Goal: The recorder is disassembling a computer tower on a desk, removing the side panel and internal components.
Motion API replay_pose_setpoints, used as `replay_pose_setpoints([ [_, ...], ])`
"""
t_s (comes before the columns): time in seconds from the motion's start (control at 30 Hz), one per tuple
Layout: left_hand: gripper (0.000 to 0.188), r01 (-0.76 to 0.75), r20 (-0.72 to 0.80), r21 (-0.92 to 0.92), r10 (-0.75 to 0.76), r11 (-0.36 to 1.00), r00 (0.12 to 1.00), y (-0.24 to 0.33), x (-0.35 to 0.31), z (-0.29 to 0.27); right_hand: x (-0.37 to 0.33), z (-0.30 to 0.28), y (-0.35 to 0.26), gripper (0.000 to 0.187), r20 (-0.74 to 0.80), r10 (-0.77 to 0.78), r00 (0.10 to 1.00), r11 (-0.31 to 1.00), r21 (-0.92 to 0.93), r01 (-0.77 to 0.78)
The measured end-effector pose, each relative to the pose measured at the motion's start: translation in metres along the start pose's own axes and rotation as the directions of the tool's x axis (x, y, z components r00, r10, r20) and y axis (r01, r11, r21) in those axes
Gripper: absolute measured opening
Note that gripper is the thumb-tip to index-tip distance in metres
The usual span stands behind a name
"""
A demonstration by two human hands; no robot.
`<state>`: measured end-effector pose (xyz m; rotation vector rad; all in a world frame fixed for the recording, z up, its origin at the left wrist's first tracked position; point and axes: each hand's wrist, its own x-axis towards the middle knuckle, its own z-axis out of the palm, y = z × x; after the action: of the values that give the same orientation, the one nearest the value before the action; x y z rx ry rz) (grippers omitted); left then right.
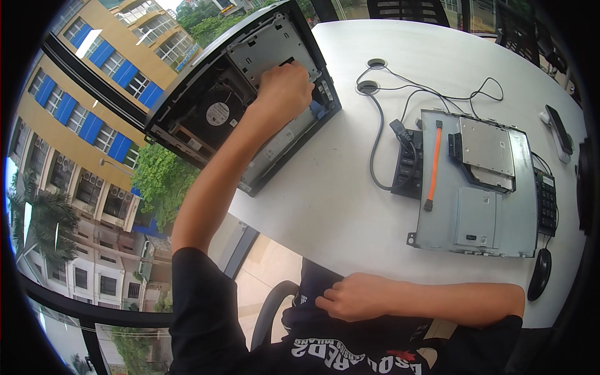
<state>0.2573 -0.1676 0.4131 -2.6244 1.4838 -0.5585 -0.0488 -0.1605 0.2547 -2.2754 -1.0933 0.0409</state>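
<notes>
An open desktop computer case [253, 181] stands at the far left of the table with its inside toward me. My left hand [286, 87] reaches into it with curled fingers, against the grey perforated metal bracket [265, 47]. The hand hides what its fingertips grip, if anything. Left of my wrist is a black fan [218, 114] with a round white label; a blue connector or clip [319, 110] shows to the right. My right hand [353, 297] is loosely closed in front of my body, just below the table edge, with nothing visible in it.
Right on the white table [325, 206] lies a grey metal side panel [437, 231] bearing a slim silver drive [487, 147] and an orange flat cable [434, 165]. Nearby are a black power strip [407, 165], cables, a keypad [547, 203], a mouse [539, 275] and a phone [558, 126].
</notes>
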Motion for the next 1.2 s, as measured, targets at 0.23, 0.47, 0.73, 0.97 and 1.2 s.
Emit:
replay_pose_setpoints([
  [0.23, 0.039, 0.062, -0.016, 0.109, -0.061, 0.992, 0.998, 0.014, -0.001, 0.007, 0.000, 0.001, 0.000, 0.019, 0.004, 0.013, 1.000, 1.000, -0.015, -0.013],
  [0.47, 0.038, 0.073, -0.096, 0.178, -0.057, 0.981, 0.994, 0.007, 0.002, 0.024, 0.001, 0.003, 0.001, 0.017, 0.005, 0.021, 1.000, 1.000, -0.001, -0.021],
  [0.73, 0.037, 0.068, -0.127, 0.277, -0.033, 0.959, 0.991, 0.001, 0.001, 0.033, 0.001, -0.001, -0.002, 0.017, 0.026, 0.032, 0.999, 0.999, 0.008, -0.032],
  [0.97, 0.024, -0.005, -0.178, 0.352, 0.072, 0.936, 0.981, 0.011, -0.004, 0.028, 0.000, 0.000, -0.001, 0.019, 0.036, 0.030, 0.999, 0.999, 0.012, -0.030],
  [1.2, 0.026, 0.016, -0.220, 0.356, 0.067, 0.934, 0.973, 0.000, 0.006, 0.041, 0.002, 0.000, 0.000, 0.019, 0.056, 0.035, 0.998, 0.999, 0.017, -0.036],
])
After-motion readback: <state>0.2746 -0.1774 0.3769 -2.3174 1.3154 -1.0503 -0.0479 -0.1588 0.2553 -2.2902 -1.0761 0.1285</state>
